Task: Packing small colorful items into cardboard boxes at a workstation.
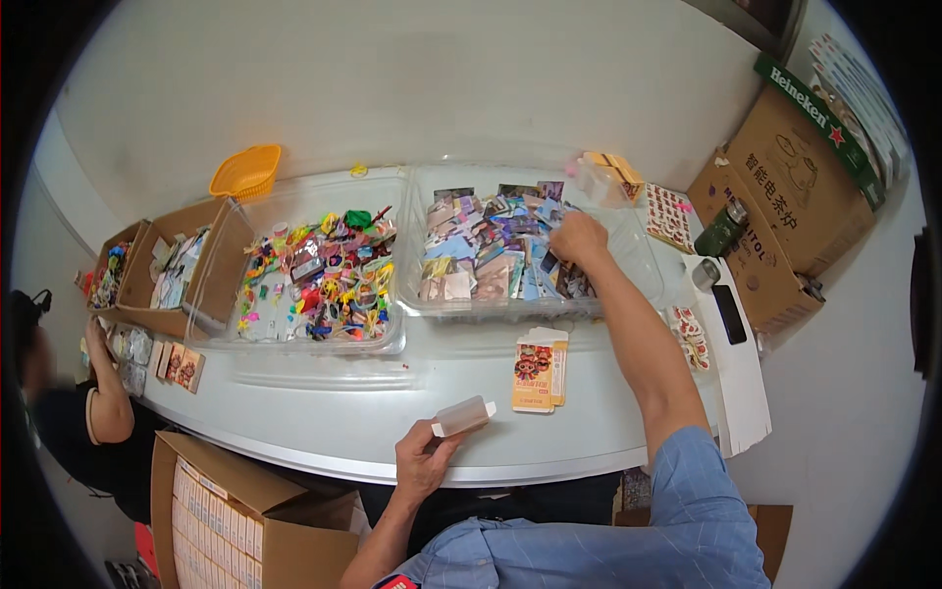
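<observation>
Near the table's front edge, my left hand (422, 461) is closed around a small carton (463, 416), greyish-brown on the side I see, with white end flaps sticking out. My right arm stretches over a clear plastic bin (638, 280) heaped with picture cards (481, 236). Down among the cards at the bin's right side is my right hand (579, 239); its fingers look curled, and what they grip is hidden. Between my arms lie flat yellow-orange printed cartons (535, 373), overlapping on the table.
Left of the cards, another clear bin (392, 339) holds colourful small toys (329, 275). Beyond are cardboard boxes (191, 250) and a yellow basket (245, 174). At right stand a green bottle (721, 231), a phone (729, 314) and large cartons (775, 187). A co-worker (83, 422) is at far left, near an open carton (294, 540).
</observation>
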`<state>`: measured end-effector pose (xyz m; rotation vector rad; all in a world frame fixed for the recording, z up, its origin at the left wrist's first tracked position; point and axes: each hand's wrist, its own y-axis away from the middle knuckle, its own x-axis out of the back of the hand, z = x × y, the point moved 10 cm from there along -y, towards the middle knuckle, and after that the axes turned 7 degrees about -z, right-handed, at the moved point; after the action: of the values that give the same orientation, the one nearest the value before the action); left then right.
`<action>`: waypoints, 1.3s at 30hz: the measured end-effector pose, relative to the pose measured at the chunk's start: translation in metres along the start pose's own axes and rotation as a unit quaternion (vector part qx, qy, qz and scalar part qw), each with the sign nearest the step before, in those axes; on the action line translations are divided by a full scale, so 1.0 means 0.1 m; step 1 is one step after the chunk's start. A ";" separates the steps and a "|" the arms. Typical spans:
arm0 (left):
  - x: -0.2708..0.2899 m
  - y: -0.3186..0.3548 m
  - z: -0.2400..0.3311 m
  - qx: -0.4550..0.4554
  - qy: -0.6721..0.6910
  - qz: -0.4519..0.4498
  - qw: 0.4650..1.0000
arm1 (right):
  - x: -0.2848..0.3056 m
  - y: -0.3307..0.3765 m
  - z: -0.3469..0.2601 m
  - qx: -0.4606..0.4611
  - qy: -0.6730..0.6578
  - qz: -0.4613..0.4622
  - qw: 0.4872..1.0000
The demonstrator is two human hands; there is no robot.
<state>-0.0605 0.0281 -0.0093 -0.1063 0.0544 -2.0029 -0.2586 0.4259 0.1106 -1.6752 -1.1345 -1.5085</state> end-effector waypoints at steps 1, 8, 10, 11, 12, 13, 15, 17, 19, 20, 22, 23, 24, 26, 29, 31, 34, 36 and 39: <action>0.00 0.00 0.01 0.001 0.002 -0.003 1.000 | 0.01 0.01 0.01 0.005 0.002 -0.003 1.000; 0.09 -0.01 -0.06 0.032 -0.017 0.015 0.999 | 0.77 0.94 -0.22 0.271 -0.075 0.335 0.899; 0.08 -0.07 0.05 0.002 -0.025 0.018 1.000 | 0.72 1.16 -0.18 0.285 -0.366 0.186 0.866; 0.07 -0.09 0.08 0.007 -0.004 0.011 1.000 | 0.70 1.39 -0.24 0.285 -0.369 0.168 0.869; 0.06 -0.10 0.10 0.008 0.018 0.004 1.000 | 0.63 1.63 -0.33 0.309 -0.457 0.107 0.827; 0.06 -0.12 0.11 0.016 0.021 0.004 1.000 | 0.55 1.83 -0.40 0.326 -0.538 0.053 0.776; 0.00 -0.13 0.14 0.014 0.037 -0.026 0.999 | 0.35 2.22 -0.73 0.402 -0.551 -0.009 0.731; 0.01 -0.11 0.05 0.028 0.035 -0.031 0.999 | 0.16 2.40 -1.07 0.451 -0.462 -0.080 0.759; 0.00 -0.10 0.03 0.031 0.038 -0.037 0.998 | 0.06 2.48 -1.20 0.496 -0.417 -0.065 0.759; -0.01 -0.11 0.02 0.037 0.031 -0.042 0.998 | 0.03 2.57 -1.26 0.541 -0.371 -0.049 0.753; 0.00 -0.08 0.01 0.045 0.024 -0.040 0.998 | -0.01 2.60 -1.28 0.554 -0.334 -0.044 0.761; 0.00 -0.08 0.03 0.034 0.022 -0.037 0.999 | -0.03 2.63 -1.31 0.565 -0.297 -0.037 0.769; 0.01 -0.07 0.05 0.023 0.020 -0.033 0.999 | -0.03 2.63 -1.32 0.567 -0.297 -0.038 0.768; 0.02 -0.06 0.04 0.026 0.028 -0.028 0.999 | 0.00 2.67 -1.37 0.588 -0.256 -0.020 0.767; 0.03 -0.07 0.03 0.035 0.034 -0.030 0.998 | 0.08 2.67 -1.42 0.592 -0.242 -0.018 0.768; 0.01 -0.10 0.04 0.040 0.034 -0.039 0.998 | 0.07 2.66 -1.41 0.596 -0.221 -0.020 0.772; 0.01 -0.13 0.06 0.006 0.006 -0.038 0.999 | -0.02 2.71 -1.44 0.605 -0.180 -0.013 0.775; 0.04 -0.09 -0.02 0.017 0.018 -0.027 0.999 | -0.15 2.72 -1.46 0.601 -0.155 -0.003 0.784; -0.03 -0.13 0.03 0.029 0.021 -0.051 0.998 | -0.30 2.71 -1.41 0.584 -0.155 -0.014 0.797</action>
<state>-0.0708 0.0366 -0.0049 -0.0293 0.0177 -2.1073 -0.0822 0.1753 0.1324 -0.9734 -1.7358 -0.2616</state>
